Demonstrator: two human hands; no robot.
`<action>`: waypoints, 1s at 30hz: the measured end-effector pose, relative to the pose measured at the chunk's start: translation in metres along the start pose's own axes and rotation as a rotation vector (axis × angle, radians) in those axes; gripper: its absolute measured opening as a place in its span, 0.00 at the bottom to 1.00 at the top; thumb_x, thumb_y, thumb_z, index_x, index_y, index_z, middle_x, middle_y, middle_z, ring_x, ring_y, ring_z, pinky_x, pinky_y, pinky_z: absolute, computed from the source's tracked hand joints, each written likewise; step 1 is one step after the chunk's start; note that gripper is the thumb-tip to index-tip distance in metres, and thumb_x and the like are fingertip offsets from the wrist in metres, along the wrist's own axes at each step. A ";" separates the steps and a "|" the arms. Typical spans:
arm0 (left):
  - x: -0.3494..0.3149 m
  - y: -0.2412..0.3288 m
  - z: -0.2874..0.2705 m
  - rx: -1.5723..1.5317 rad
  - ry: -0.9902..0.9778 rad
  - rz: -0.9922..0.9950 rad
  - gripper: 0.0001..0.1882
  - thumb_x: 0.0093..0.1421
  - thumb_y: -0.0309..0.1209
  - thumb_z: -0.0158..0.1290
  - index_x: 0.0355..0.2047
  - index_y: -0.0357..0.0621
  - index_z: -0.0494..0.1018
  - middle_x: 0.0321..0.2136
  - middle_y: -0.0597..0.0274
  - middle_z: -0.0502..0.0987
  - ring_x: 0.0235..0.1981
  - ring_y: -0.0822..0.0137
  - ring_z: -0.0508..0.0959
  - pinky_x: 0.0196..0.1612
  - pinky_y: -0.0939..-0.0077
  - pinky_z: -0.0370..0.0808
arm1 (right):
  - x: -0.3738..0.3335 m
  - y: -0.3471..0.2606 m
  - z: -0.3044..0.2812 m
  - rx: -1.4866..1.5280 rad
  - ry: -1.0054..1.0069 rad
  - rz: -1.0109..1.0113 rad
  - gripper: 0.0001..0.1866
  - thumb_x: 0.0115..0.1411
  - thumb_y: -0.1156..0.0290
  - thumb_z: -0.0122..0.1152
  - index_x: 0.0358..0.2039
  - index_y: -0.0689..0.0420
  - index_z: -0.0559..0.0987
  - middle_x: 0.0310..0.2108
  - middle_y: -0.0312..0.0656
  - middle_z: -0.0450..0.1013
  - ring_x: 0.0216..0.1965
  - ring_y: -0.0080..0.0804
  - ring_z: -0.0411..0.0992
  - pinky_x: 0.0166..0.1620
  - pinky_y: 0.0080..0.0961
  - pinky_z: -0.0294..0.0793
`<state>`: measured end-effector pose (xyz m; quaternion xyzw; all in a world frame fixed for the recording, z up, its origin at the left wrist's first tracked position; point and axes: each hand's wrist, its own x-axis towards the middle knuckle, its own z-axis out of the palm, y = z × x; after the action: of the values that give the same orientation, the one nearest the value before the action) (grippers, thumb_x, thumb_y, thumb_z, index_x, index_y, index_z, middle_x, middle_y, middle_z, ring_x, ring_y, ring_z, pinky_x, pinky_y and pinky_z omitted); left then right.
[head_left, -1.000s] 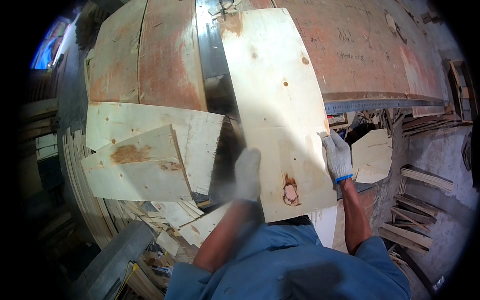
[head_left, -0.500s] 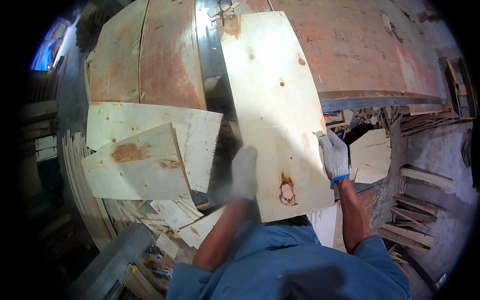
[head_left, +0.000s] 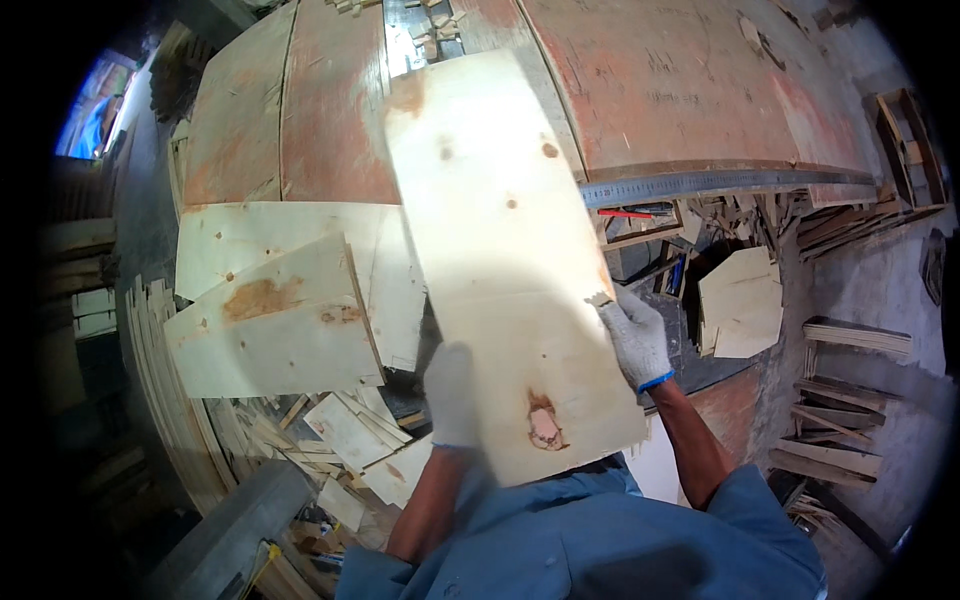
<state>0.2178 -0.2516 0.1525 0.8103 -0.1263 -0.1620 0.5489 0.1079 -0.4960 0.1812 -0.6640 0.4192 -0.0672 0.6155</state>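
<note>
A long pale plywood sheet [head_left: 505, 260] with knots and a dark-edged hole patch near its lower end is held between my two gloved hands. My right hand [head_left: 637, 335], in a white knit glove with a blue cuff, grips the right edge by a chipped spot. Along the left edge, my left hand [head_left: 452, 395] is closed against the board, its fingers partly behind it and slightly blurred. The far end of the sheet lies over the reddish worktable [head_left: 340, 110]. To the left of the sheet, a stained plywood piece [head_left: 275, 320] rests on another pale sheet [head_left: 385, 235].
A steel ruler [head_left: 730, 185] runs along the table's front edge at the right. Below it are a wooden tray [head_left: 640, 228] and a cut plywood panel [head_left: 742, 300]. Offcuts [head_left: 350, 435] pile at lower left, beside a grey beam [head_left: 235, 520]. Wood stacks [head_left: 855, 340] stand along the right wall.
The plywood sheet has shifted left and toward me, both hands moving with it. More of the ruler and the wooden tray now shows on its right.
</note>
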 end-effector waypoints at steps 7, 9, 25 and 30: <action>-0.013 -0.067 -0.053 -0.088 0.173 -0.067 0.16 0.73 0.32 0.46 0.44 0.29 0.77 0.42 0.52 0.80 0.43 0.56 0.79 0.46 0.60 0.75 | -0.006 -0.031 0.051 -0.125 -0.121 -0.049 0.17 0.67 0.68 0.57 0.53 0.62 0.80 0.30 0.33 0.75 0.33 0.17 0.69 0.39 0.19 0.71; -0.002 -0.058 -0.060 -0.223 0.229 -0.135 0.16 0.73 0.33 0.46 0.41 0.29 0.76 0.40 0.55 0.79 0.41 0.60 0.78 0.46 0.62 0.75 | -0.007 -0.035 0.062 -0.093 -0.109 -0.035 0.14 0.67 0.68 0.57 0.47 0.62 0.80 0.28 0.33 0.74 0.32 0.18 0.68 0.37 0.20 0.70; 0.021 -0.028 -0.084 -0.496 0.146 -0.368 0.15 0.71 0.34 0.47 0.25 0.47 0.65 0.27 0.73 0.66 0.30 0.77 0.67 0.36 0.76 0.70 | 0.001 -0.010 0.093 -0.063 -0.080 -0.060 0.17 0.67 0.70 0.57 0.55 0.61 0.79 0.31 0.34 0.76 0.33 0.18 0.70 0.39 0.21 0.72; 0.027 -0.044 -0.089 -0.534 0.134 -0.404 0.14 0.71 0.34 0.48 0.26 0.49 0.66 0.27 0.74 0.66 0.30 0.77 0.67 0.36 0.76 0.71 | 0.001 -0.018 0.092 -0.050 -0.103 -0.066 0.19 0.67 0.68 0.56 0.56 0.59 0.78 0.31 0.37 0.76 0.33 0.22 0.72 0.40 0.23 0.73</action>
<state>0.2795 -0.1704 0.1393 0.6555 0.1202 -0.2411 0.7055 0.1732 -0.4284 0.1753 -0.6953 0.3663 -0.0430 0.6169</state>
